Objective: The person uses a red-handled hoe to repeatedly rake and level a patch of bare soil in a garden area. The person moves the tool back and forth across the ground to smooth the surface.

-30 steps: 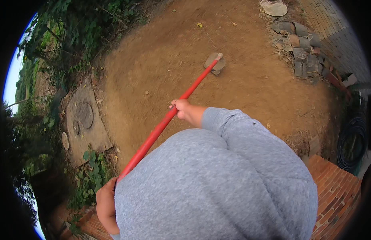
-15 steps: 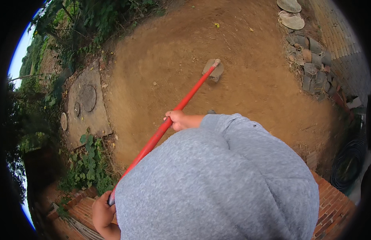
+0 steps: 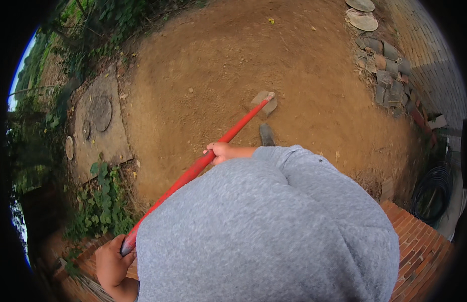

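Observation:
A hoe with a long red handle (image 3: 185, 176) slants across the front of my body. Its grey, dirt-covered blade (image 3: 263, 103) rests at or just above the brown soil; which one I cannot tell. My right hand (image 3: 220, 152) is wrapped round the middle of the handle, its arm reaching across from the grey sleeve. Down at the lower left, my left hand (image 3: 112, 264) grips the handle's butt end beside my hip. One dark boot (image 3: 266, 135) of mine stands just behind the blade.
Bare soil (image 3: 193, 65) spreads ahead. Left of it lies a concrete slab (image 3: 112, 136) with round lids, beside leafy plants (image 3: 105, 204). Stacked roof tiles (image 3: 392, 75) and a coiled black hose (image 3: 431, 194) are on the right. Brick paving (image 3: 419, 246) lies near me.
The hoe blade has come back toward me over the soil. My left hand has shifted outward to the lower left with the handle end, and more of my boot shows.

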A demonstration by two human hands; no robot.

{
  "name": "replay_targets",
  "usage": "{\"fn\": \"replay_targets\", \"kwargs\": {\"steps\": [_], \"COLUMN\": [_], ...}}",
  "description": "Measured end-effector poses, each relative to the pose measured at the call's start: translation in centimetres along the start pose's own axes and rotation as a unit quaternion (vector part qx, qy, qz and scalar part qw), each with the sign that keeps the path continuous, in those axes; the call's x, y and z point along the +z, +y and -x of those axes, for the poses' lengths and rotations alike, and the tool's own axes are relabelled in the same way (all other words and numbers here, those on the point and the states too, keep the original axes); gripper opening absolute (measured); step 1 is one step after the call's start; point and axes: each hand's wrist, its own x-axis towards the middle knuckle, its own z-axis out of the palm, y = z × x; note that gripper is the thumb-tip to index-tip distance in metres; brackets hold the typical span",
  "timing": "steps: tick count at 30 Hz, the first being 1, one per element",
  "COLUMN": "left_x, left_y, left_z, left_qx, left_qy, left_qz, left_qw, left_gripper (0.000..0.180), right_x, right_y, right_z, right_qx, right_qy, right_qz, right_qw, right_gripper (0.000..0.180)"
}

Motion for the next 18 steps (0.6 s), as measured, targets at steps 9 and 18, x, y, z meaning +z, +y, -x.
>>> {"fn": "replay_targets", "kwargs": {"steps": [9,18], "left_x": [3.1,-3.5], "left_y": [-3.0,-2.3], "left_z": [-2.4,-1.6], "left_qx": [0.017,0.062], "left_qy": [0.015,-0.001], "left_qz": [0.078,-0.056], "left_qw": [0.997,0.997], "left_gripper": [0.039,0.05], "right_x": [1.0,2.3], "right_y": [-2.3,0.4], "right_z": [4.9,2.4], "right_qx": [-0.104,-0.027], "right_qy": [0.029,-0.026], "right_qz": [-0.094,-0.095], "right_qw": [0.99,0.995], "right_gripper": [0.011,0.015]}}
